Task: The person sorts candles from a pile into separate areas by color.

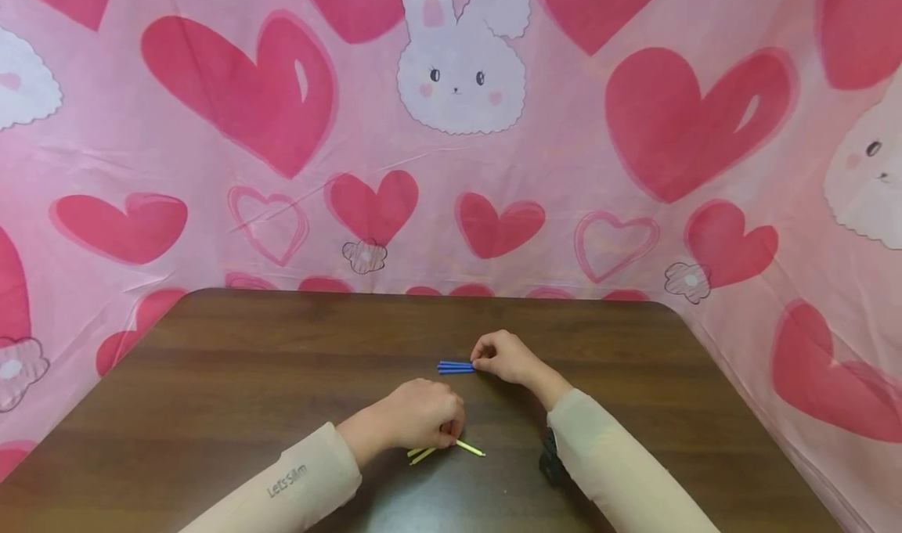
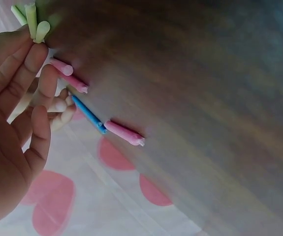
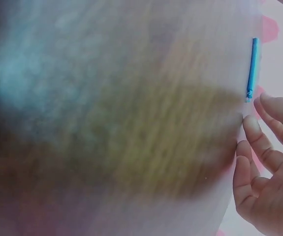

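My left hand [image 1: 416, 414] is low over the near middle of the table, thumb and fingertips pinching a thin yellow-green candle-like stick [image 1: 470, 448]. Two more yellow-green sticks [image 1: 421, 455] lie under its fingers. Farther back, several thin blue sticks [image 1: 456, 368] lie side by side. At their right end are the fingertips of my right hand [image 1: 503, 357], loosely curled. The right wrist view shows a small gap between the fingertips and the blue stick [image 3: 252, 69]. Pink sticks [image 2: 125, 132] with pale tips lie near the blue ones in the left wrist view; they do not show in the head view.
The brown wooden table [image 1: 282, 337] has rounded far corners. Behind it and along both sides hangs a pink cloth [image 1: 437, 157] with hearts and rabbits. A dark device [image 1: 552, 459] is at my right wrist.
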The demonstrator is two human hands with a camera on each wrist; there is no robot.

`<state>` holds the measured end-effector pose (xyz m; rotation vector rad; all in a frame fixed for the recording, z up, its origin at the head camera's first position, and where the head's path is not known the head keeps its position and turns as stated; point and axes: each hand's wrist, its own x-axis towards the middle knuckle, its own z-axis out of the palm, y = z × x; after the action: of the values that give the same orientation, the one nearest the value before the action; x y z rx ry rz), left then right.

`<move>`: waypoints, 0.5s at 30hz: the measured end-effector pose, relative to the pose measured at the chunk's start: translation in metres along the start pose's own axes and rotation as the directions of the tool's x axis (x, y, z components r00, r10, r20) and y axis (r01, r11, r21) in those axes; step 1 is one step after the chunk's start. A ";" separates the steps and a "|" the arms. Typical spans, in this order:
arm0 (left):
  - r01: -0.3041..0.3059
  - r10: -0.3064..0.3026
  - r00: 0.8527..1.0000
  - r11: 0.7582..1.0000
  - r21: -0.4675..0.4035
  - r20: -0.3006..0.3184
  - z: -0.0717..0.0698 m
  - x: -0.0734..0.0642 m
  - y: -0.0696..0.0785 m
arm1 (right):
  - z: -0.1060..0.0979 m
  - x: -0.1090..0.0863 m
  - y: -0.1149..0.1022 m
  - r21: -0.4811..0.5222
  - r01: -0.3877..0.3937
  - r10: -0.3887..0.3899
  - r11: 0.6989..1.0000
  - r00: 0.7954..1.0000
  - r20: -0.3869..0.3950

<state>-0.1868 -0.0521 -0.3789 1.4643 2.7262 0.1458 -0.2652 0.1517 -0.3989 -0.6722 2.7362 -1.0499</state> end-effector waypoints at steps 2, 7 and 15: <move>0.000 0.000 1.000 1.000 -0.003 -0.002 0.000 0.000 0.000 | -0.001 0.000 0.000 0.005 0.008 -0.008 1.000 1.000 0.002; 0.000 0.000 1.000 1.000 -0.010 -0.008 0.000 -0.002 -0.001 | -0.003 -0.003 0.001 0.008 0.030 -0.030 1.000 1.000 -0.008; -0.006 0.006 1.000 1.000 -0.030 -0.020 -0.004 -0.008 -0.003 | -0.009 -0.009 0.008 0.021 0.016 -0.015 1.000 0.999 -0.041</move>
<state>-0.1852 -0.0606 -0.3756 1.4716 2.7224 0.2013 -0.2624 0.1666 -0.3980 -0.6779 2.7543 -1.1064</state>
